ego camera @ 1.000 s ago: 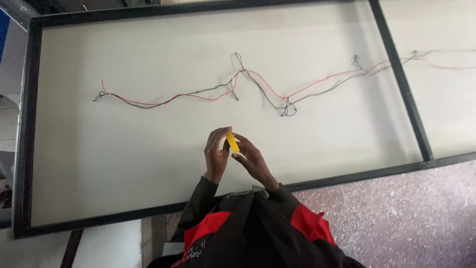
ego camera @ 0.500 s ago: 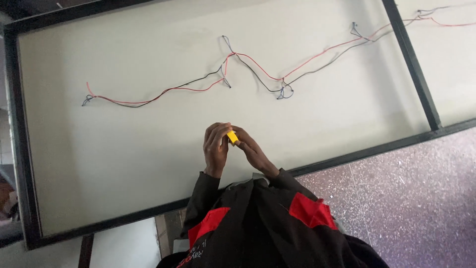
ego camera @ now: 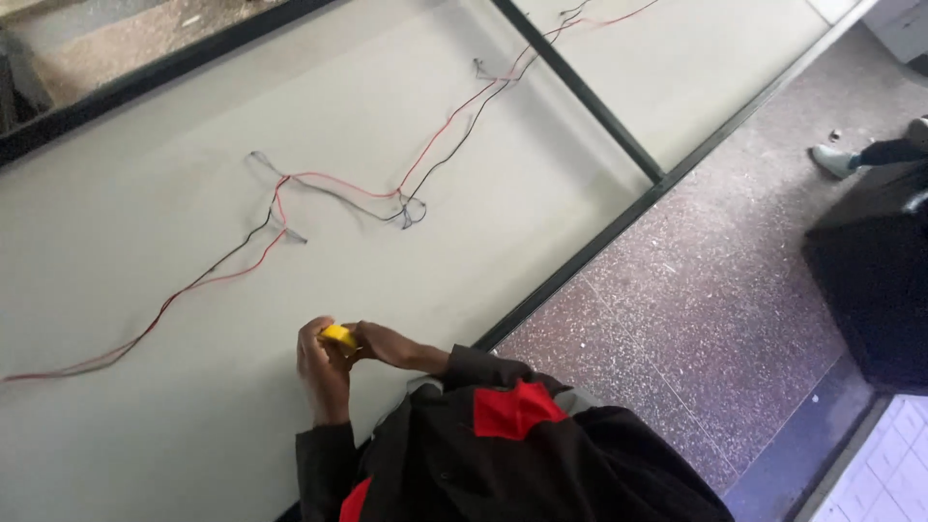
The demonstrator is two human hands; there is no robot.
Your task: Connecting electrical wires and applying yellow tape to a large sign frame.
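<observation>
One view only, from the head, looking steeply down and tilted, so the pale surface runs diagonally from lower left to upper right. The wearer's own dark jacket fills the bottom centre, close under the lens. Speckled floor takes the right side, farther off.

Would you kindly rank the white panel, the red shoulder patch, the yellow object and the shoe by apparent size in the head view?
1. White panel, by far the largest.
2. Red shoulder patch, though it lies nearest the camera.
3 and 4. Shoe and yellow object: both small, and the shoe is farther off, so unranked.
</observation>
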